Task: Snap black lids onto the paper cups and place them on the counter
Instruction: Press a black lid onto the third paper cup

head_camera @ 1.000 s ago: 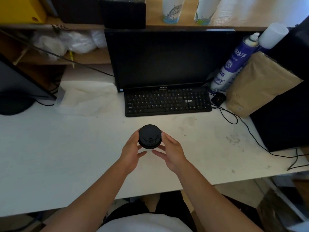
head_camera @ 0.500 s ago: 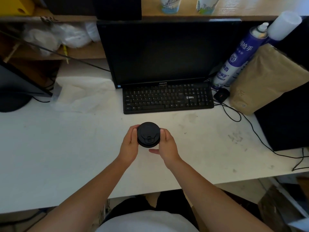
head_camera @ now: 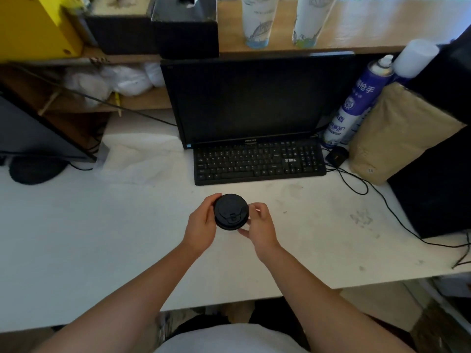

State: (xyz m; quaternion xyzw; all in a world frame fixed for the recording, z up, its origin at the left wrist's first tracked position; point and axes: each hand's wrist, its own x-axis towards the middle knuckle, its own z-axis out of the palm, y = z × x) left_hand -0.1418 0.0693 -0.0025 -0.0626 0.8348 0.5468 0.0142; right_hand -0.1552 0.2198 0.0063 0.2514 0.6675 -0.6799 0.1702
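Above the white desk (head_camera: 76, 238), in front of the black keyboard (head_camera: 258, 163), both hands close around one black lid (head_camera: 231, 212). The left hand (head_camera: 201, 226) cups its left rim, grip curled tight. The right hand (head_camera: 261, 226) pinches the right rim, fingers bent. Any cup beneath is hidden by the lid.

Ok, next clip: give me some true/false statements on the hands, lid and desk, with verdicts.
1. Both hands grip the black lid from its sides. True: left hand, right hand.
2. The lid lies flat on the white desk. False: it is held between the hands.
3. Two tall cups stand on the shelf above the monitor. True.
4. The keyboard sits left of the hands. False: it lies beyond them, before the monitor.
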